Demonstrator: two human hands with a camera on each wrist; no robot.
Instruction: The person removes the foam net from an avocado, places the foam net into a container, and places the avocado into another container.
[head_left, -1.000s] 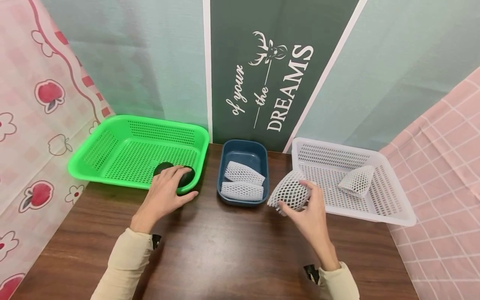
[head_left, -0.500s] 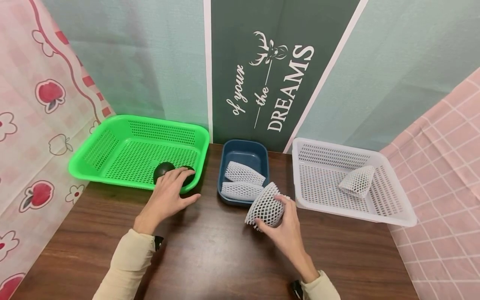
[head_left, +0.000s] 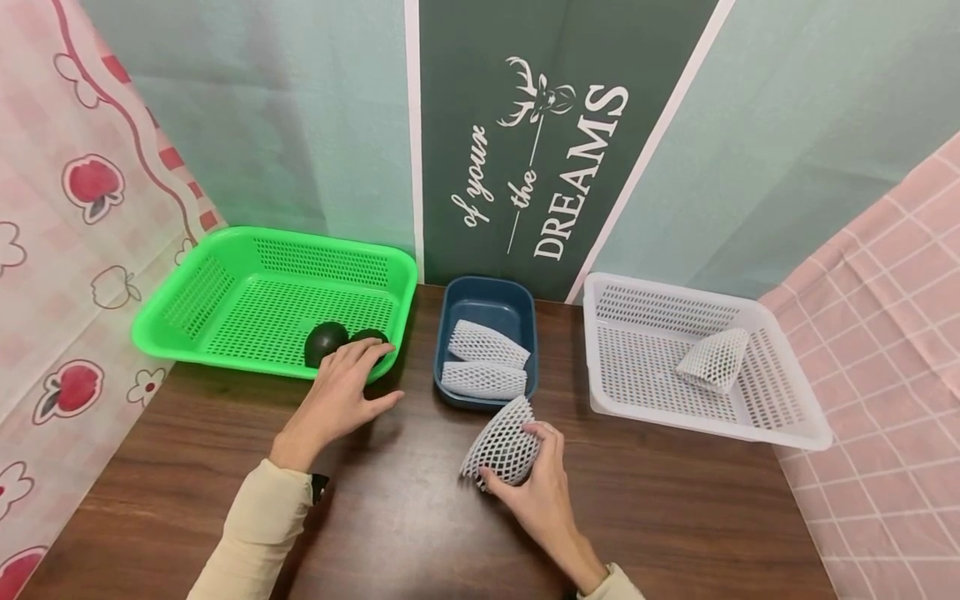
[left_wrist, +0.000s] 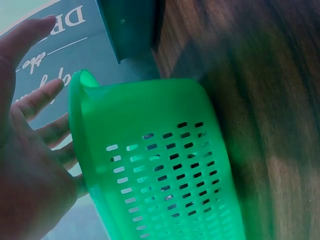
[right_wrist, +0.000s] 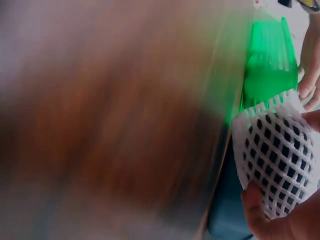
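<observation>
My right hand (head_left: 536, 487) pinches a white foam net sleeve (head_left: 504, 446) between thumb and fingers, over the table in front of the blue tray (head_left: 491, 292). Dark colour shows through the sleeve's mesh; whether anything is inside I cannot tell. My left hand (head_left: 341, 400) reaches over the near right corner of the green basket (head_left: 273, 367), its fingers extended over one black ball (head_left: 369, 336) and partly hiding it. The thumb stays outside the rim. Left of those fingers lies another black ball (head_left: 326, 342). In the left wrist view, fingers (left_wrist: 45, 100) lie behind the basket's rim.
Two flattened foam net sleeves (head_left: 483, 379) lie in the blue tray. To the right stands a white basket (head_left: 705, 433) with one foam net sleeve (head_left: 714, 360) inside. Brown wooden table (head_left: 420, 533) stretches in front, and curtains (head_left: 315, 117) close off the back and sides.
My right hand has carried the foam net sleeve left and toward me, from beside the white basket to in front of the blue tray. The left hand has drawn back slightly, showing more of the left ball.
</observation>
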